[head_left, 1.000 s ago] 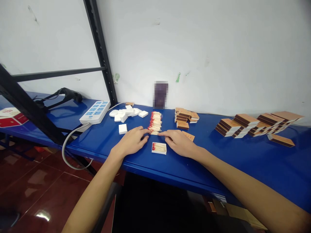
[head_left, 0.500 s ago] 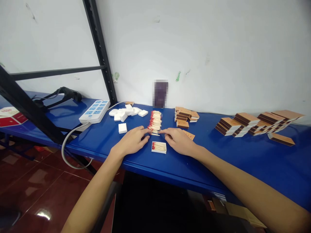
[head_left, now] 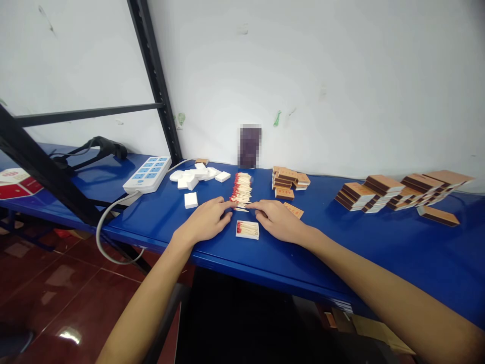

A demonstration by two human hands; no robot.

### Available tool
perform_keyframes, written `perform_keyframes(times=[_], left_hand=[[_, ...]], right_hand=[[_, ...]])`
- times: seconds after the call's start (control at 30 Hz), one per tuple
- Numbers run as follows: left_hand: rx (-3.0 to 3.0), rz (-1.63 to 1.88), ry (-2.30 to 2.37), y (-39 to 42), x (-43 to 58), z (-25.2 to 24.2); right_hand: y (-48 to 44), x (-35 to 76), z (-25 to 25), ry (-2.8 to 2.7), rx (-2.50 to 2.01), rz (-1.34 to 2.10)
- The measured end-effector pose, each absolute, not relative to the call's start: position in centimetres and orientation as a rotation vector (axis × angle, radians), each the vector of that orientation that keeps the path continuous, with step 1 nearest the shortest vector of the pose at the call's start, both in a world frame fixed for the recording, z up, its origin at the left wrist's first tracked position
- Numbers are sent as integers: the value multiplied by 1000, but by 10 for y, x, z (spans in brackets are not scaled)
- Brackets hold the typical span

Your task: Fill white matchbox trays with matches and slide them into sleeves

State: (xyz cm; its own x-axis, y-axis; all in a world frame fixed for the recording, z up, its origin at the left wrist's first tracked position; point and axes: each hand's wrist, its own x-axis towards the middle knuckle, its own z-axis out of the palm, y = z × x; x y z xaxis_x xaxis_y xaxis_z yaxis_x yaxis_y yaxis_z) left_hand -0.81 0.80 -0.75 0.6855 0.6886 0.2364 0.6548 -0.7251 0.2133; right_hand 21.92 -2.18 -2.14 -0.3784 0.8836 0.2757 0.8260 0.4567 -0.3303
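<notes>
A long pile of red-headed matches [head_left: 241, 189] lies on the blue table, heads to the left. At its near end, my left hand [head_left: 207, 218] touches the head side with an outstretched index finger, the thumb held apart. Across from it, my right hand [head_left: 278, 220] has its index fingertip at the plain stick ends, thumb also apart. Neither hand grips anything that I can see. Between my hands and nearer to me sits an open white matchbox tray [head_left: 247, 236], partly filled with matches. A flat matchbox sleeve [head_left: 294, 210] lies partly behind my right hand.
White empty trays [head_left: 191, 178] are heaped at left, with a single white tray [head_left: 191, 200] closer. A power strip [head_left: 147, 174] stands by the black shelf frame [head_left: 153, 65]. Several matchboxes [head_left: 287, 178] are piled right of the matches; stacked matchboxes [head_left: 384, 186] stand farther right.
Almost nothing differs. My right index fingertip has shifted very slightly left along the near matches; the camera view has moved a touch.
</notes>
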Motion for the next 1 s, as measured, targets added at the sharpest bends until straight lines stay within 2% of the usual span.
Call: perform_keyframes(times=[1.0], left_hand=[[2802, 419, 1089, 8, -7, -8]], right_hand=[[-23, 223, -18, -2341, -1390, 208]])
